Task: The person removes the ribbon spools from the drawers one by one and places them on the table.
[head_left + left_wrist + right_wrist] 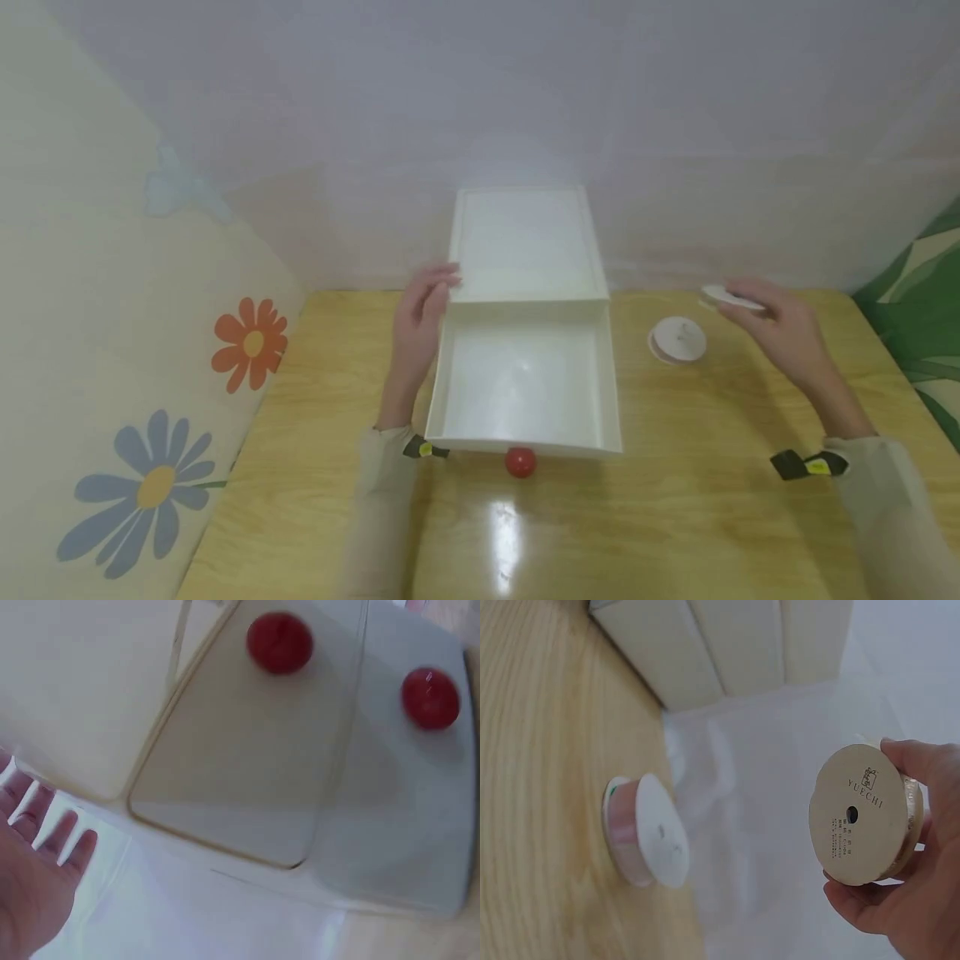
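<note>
A white box (525,379) stands on the table, its lid (528,242) raised at the back. Two red round knobs (280,643) sit on its front panels in the left wrist view. My left hand (422,321) is at the box's left side, its fingertips at the raised lid's lower edge and its fingers fairly straight. In my right hand (783,329), held up to the right of the box, is a spool of ribbon (862,814) with a printed cardboard face, gripped by its rim between thumb and fingers. A pink ribbon spool (630,829) lies on the table between box and hand.
The wooden table (675,517) meets a pale cloth backdrop (375,192) behind the box. A wall with painted flowers (251,343) borders the left side, and green leaf shapes (926,308) show at the far right.
</note>
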The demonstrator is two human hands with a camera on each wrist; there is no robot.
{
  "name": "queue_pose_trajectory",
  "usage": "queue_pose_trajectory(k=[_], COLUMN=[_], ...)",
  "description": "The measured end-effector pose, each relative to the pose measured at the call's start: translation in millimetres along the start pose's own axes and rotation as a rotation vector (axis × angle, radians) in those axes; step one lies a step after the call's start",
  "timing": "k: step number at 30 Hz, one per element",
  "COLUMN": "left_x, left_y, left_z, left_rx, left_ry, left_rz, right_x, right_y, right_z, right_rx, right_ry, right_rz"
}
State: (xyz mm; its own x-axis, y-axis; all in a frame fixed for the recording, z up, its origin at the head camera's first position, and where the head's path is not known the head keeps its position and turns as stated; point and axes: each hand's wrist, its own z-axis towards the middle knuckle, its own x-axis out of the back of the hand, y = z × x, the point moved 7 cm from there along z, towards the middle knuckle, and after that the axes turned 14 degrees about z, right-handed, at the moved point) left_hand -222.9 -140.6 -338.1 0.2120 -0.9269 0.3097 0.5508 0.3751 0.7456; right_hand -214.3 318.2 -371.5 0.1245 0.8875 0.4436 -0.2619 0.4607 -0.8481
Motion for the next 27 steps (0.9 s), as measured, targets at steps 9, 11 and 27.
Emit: queue_pose_trajectory(k=[9,11,27], left_x=[-7.2,-9.0,-20.1], left_y=[1.6,0.7,-11.4], left_z=[25.4,26.6,30.7], left_rx=[-0.102,-0.101,-0.254], left_ry=[-0.037,-0.04,0.09], left_rz=[-0.136,-0.172,-0.306], right_x=[-2,-2,-3], right_y=[32,40,87], right_z=[-6.6,-7.9,-19.1], right_rx=[-0.085,-0.093,-0.123], right_ry=[-0.078,-0.104,-0.275], right_rz=[-0.098,-0.106,-0.165])
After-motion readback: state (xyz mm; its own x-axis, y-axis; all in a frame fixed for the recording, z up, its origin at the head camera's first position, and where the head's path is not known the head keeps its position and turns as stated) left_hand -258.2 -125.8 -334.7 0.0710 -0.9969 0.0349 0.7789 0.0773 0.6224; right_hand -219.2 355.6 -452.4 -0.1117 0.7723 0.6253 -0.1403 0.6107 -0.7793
